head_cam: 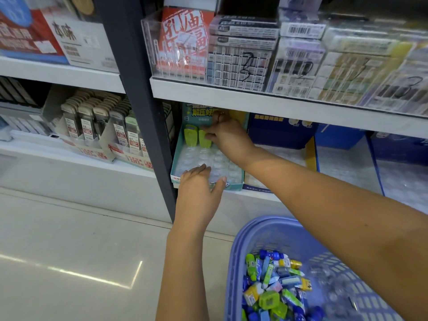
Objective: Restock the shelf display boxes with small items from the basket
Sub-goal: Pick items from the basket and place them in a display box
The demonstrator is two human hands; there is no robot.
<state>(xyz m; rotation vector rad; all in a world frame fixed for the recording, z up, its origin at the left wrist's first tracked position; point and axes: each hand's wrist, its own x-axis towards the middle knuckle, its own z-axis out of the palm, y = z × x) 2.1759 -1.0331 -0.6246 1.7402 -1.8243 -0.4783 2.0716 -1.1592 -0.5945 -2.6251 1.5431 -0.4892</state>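
R hand (228,135) reaches deep into teal display box (177,156), mid-frame under the shelf board. Fingertips pinch a green item (205,139) at the back row, just beside second green item (190,135), which stands upright. L hand (199,184) lies flat on the box front edge, fingers straight, steadying it.

Risks imo: seating the pc could tip its neighbour, since slots look shallow. Box could slide back w/o L hand pressure.

Contents: box has a clear blister tray, mostly empty slots, 2 green pcs at back. Basket (240,239), lower right, holds mixed small items (273,290), green/blue/yellow, lots. Blue display box (282,133) to the right looks unfilled.
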